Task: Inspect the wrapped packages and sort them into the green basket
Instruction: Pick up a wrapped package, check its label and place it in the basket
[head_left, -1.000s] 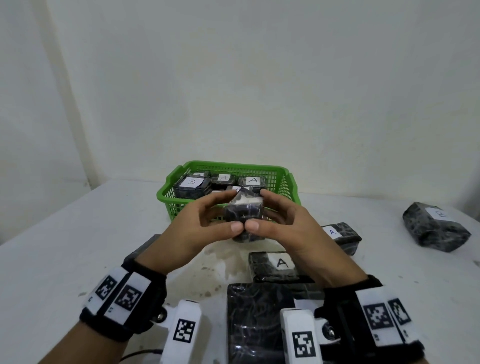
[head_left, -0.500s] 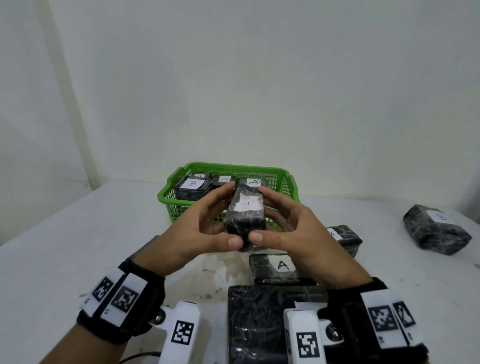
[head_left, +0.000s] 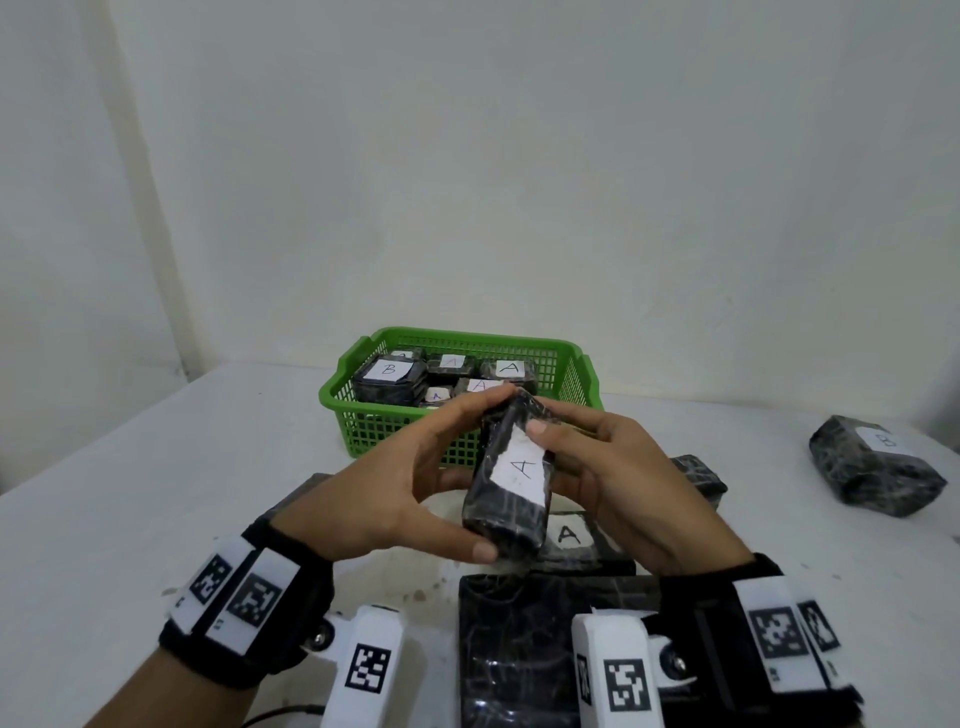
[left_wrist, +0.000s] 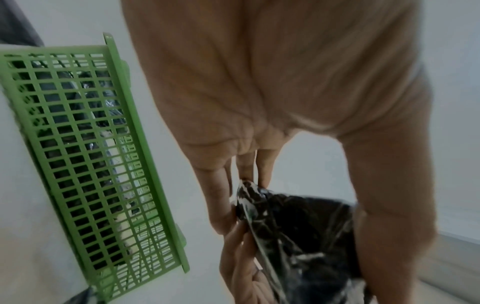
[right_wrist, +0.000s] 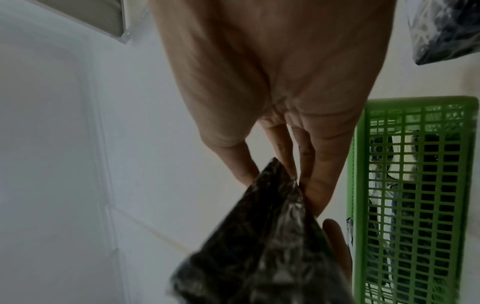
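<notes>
A black plastic-wrapped package (head_left: 506, 486) with a white label marked A is held up in front of the green basket (head_left: 395, 431). My left hand (head_left: 415, 488) grips its left side, thumb under the near end. My right hand (head_left: 613, 478) grips the right side, thumb on the label's top edge. The left wrist view shows the package (left_wrist: 298, 236) between fingers and thumb beside the basket (left_wrist: 85, 164). The right wrist view shows my fingertips (right_wrist: 311, 195) on the package (right_wrist: 259, 246). The basket holds several wrapped packages labelled A and B.
On the white table lie another A package (head_left: 576, 540) under my hands, a large flat black package (head_left: 519, 639) nearest me, a dark package (head_left: 698, 478) behind my right hand and a B package (head_left: 878, 473) at far right. A wall stands close behind the basket.
The package has been turned in both hands so its long face and the A label now point up at me; it also sits slightly lower and closer.
</notes>
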